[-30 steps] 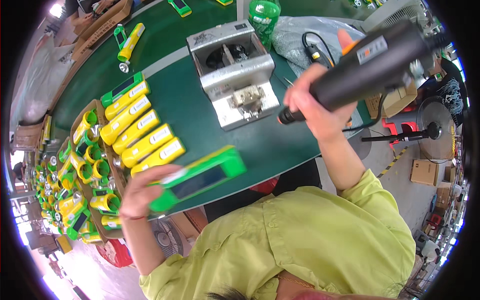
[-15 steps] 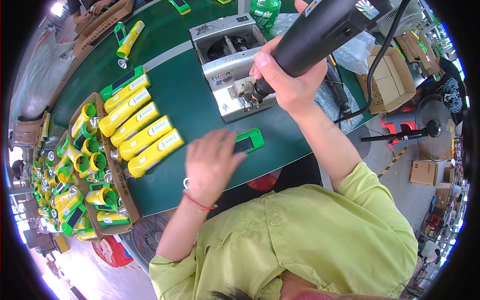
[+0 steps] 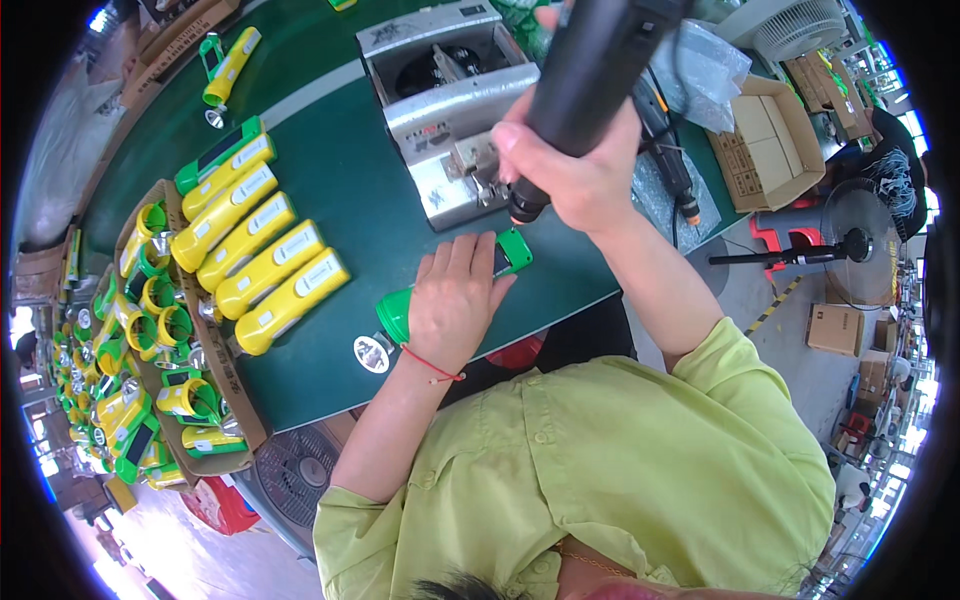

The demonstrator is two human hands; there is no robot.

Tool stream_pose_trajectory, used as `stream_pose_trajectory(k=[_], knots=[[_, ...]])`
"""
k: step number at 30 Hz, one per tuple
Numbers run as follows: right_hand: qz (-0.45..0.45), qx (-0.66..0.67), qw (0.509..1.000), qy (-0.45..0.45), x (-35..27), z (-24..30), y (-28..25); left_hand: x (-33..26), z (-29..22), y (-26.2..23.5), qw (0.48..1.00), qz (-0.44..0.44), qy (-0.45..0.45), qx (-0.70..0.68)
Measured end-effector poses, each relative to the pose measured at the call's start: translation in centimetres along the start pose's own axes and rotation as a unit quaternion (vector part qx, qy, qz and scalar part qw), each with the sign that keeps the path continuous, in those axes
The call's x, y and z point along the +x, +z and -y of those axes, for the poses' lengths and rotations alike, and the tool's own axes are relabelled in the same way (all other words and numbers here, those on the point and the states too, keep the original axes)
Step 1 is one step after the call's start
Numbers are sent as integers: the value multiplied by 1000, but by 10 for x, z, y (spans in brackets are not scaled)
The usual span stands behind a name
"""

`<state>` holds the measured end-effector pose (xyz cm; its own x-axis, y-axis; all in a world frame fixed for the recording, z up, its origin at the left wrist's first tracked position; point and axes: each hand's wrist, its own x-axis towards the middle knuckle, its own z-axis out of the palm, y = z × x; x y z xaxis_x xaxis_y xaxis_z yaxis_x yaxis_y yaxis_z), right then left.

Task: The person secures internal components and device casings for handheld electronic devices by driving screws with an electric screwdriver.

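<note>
My right hand (image 3: 580, 165) is wrapped round a black electric screwdriver (image 3: 590, 85) held at a slant. Its tip sits just above the far right end of a green flashlight (image 3: 513, 252), apart from the metal screw feeder (image 3: 450, 120) behind it. Over the flashlight body lies my left hand (image 3: 452, 310), fingers together on the far side and thumb on the near side, pressing it to the green table. Most of the body is hidden under that hand; the green head shows at the wrist. A round silver reflector (image 3: 371, 354) rests beside that head.
Left of my hands lies a row of yellow flashlights (image 3: 285, 285). Beyond it stands a cardboard box (image 3: 243, 392) of yellow and green flashlight parts. At right are a second screwdriver (image 3: 668, 150) on bubble wrap, an open carton (image 3: 770, 150) and a fan (image 3: 845, 240).
The screwdriver tip has left the screw feeder and come nearer, to the flashlight's end. My left hand, blurred before, has settled on the flashlight. The whole view has shifted slightly.
</note>
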<state>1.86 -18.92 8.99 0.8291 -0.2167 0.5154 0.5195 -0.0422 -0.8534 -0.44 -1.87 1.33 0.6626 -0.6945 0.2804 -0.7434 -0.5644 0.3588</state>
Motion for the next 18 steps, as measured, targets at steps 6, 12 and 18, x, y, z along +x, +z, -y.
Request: stream_pose_trajectory(k=[6, 12, 18], knots=[[-33, -60, 996, -52, -9, -12, -6, -1, -2, 0, 1000, 6, -3, 7], [-39, -67, 997, 8, -19, -20, -3, -2, -2, 1, 1000, -2, -3, 11], [-62, -162, 983, -60, -43, -36, 3, -1, -3, -1, 1000, 19, -18, -3]])
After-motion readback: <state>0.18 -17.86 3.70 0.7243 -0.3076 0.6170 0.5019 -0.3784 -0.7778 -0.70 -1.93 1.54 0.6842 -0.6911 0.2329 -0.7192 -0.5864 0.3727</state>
